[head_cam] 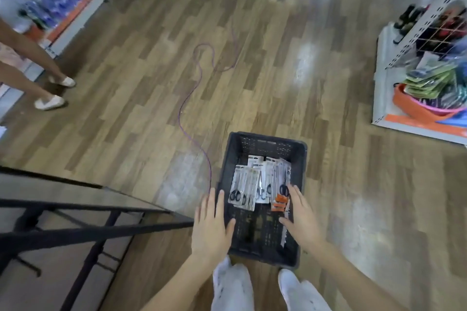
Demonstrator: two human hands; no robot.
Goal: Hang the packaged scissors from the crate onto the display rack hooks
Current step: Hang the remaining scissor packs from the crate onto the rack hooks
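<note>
A dark plastic crate (300,159) stands on the wood-pattern floor just in front of my feet. Several packaged scissors (243,188) lie in its far half, black-handled ones on white cards and some with orange labels (279,203). My left hand (212,225) hovers over the crate's left rim with its fingers straight and spread. My right hand (302,214) reaches over the right side of the crate, fingers extended, close to the orange-labelled packs. Neither hand holds anything. The display rack (414,40) with its wire grid stands at the right.
A purple cable (194,93) snakes across the floor toward the crate. A black metal frame with a glass top (83,212) stands at the lower left. Another person's legs (30,58) are at the far left by shelves of bottles. Baskets of goods (434,98) sit under the rack.
</note>
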